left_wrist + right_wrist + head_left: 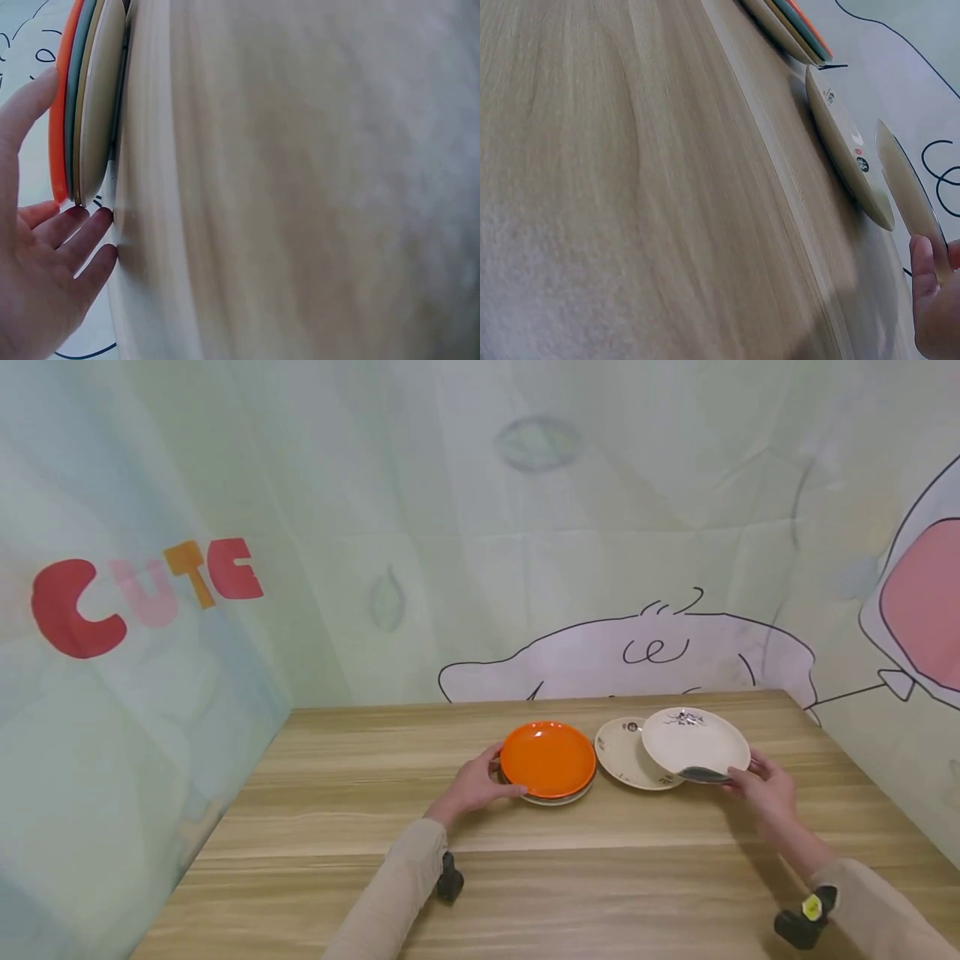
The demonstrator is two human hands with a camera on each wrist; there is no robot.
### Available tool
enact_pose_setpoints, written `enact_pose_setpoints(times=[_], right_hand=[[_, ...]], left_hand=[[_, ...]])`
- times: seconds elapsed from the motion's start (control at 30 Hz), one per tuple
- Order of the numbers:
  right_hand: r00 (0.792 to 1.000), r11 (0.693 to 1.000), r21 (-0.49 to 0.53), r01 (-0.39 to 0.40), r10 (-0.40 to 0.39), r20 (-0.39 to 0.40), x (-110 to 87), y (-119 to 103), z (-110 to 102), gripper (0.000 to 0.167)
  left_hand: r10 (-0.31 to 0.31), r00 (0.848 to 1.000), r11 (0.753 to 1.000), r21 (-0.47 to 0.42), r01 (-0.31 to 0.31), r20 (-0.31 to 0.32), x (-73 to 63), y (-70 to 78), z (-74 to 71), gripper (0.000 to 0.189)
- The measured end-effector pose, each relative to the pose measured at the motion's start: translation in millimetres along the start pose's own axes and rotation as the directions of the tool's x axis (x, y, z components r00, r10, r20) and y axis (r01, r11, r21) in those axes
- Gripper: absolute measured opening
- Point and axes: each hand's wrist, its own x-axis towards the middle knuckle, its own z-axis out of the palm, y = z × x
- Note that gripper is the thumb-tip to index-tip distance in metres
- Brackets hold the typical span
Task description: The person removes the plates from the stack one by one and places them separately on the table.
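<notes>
The right hand (767,793) pinches a white plate (693,743) at its near right rim. From those fingertips the plate extends leftward and away from the wrist, tilted and raised above the table (637,877); its grey-green patch lies just left of the thumb tip, its dark sprig on the side away from the fingers. Farther left of the same fingers, a cream patterned plate (625,758) rests on the table, partly hidden by the raised one (the right wrist view shows a gap between the two).

The left hand (474,787) has its fingers spread around the left side of a stack. Its thumb lies at the near rim of the orange plate (547,760) on top; the other fingertips sit at the left edge, though I cannot tell how firmly each touches. Below the orange rim, alongside those fingers, come a teal plate (77,112), a tan edge and a pale plate (105,97).
</notes>
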Motion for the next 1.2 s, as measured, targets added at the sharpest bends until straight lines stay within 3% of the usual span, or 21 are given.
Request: enact_pose_setpoints(times=[0.3, 0.53, 0.73, 1.2], right_hand=[[0.998, 0.996, 0.084, -0.027, 0.032, -0.061, 0.5, 1.1, -8.6, 0.067], [0.982, 0.983, 0.154, -0.095, 0.118, -0.147, 0.0, 1.1, -12.6, 0.069], [0.968, 0.987, 0.126, -0.097, 0.123, -0.218, 2.2, 1.2, -15.3, 0.065], [0.940, 0.984, 0.130, -0.125, 0.159, -0.301, 6.1, 5.1, -29.8, 0.067]], left_hand=[[-0.004, 1.000, 1.000, -0.008, 0.004, -0.004, 1.2, -1.0, 0.9, 0.090], [0.001, 1.000, 1.000, 0.005, -0.001, -0.005, 2.4, -1.9, 1.4, 0.090], [0.001, 1.000, 1.000, 0.006, -0.001, -0.005, 2.0, -1.4, 1.5, 0.090], [0.014, 1.000, 1.000, 0.022, -0.014, -0.003, 0.9, -1.4, 1.4, 0.090]])
